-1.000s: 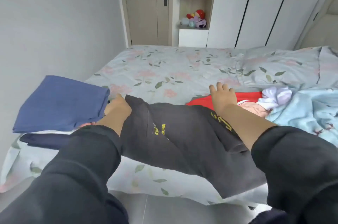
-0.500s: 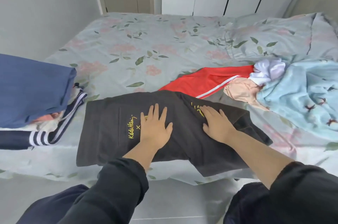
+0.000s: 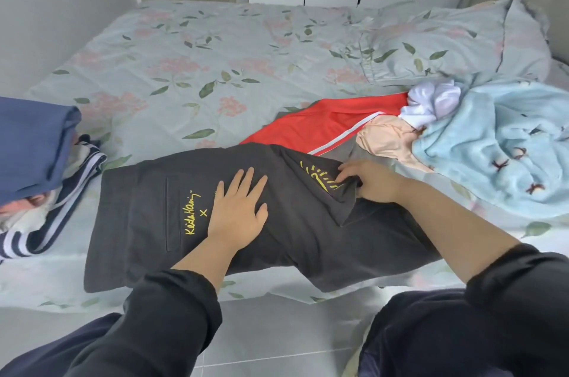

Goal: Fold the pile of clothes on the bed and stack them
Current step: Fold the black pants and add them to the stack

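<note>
A folded stack sits at the left edge of the bed, so part of the job looks done. The black garment lies spread by the bed's near edge, mid-fold as I judge it. The left grip presses flat on it, fingers straight and spread, clasping nothing. The right grip pinches a raised flap of the same cloth. At the right, the pile of red, peach, white and pale blue pieces is not yet folded.

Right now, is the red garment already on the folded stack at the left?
No, the red garment lies spread out behind the dark garment, well apart from the stack at the left.
</note>
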A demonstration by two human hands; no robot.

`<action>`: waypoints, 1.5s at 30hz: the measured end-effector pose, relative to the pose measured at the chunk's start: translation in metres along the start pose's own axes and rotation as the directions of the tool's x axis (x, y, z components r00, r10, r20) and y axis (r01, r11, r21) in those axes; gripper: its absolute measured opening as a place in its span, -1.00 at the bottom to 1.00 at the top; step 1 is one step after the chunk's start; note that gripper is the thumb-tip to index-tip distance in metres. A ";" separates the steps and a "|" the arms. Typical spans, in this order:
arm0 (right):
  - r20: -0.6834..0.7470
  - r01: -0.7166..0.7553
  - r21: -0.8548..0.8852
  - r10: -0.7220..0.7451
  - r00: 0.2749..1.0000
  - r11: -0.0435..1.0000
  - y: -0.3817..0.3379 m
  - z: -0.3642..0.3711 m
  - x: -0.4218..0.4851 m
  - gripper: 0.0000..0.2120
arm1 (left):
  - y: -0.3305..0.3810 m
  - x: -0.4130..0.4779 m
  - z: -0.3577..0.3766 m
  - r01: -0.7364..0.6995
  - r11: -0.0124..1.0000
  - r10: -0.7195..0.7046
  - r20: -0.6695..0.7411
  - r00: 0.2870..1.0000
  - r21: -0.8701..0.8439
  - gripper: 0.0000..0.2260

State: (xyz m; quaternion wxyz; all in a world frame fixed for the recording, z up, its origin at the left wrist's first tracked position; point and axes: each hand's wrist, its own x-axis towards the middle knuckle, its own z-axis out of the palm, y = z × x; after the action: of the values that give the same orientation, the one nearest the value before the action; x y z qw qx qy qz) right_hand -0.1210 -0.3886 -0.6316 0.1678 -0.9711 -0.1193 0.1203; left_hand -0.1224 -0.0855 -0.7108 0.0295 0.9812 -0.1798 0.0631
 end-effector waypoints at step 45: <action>-0.509 -0.525 0.101 0.498 0.702 0.845 0.037 -0.025 0.085 -0.54 | -0.003 0.005 0.004 -0.102 0.989 0.102 -0.012 0.995 -0.108 -0.44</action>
State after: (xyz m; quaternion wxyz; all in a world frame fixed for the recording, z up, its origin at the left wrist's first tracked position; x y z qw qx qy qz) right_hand -0.0269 -0.4072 -0.6384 0.1284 -0.9653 0.2012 -0.1058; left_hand -0.1161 -0.0843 -0.7144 0.0803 0.9675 -0.2329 0.0578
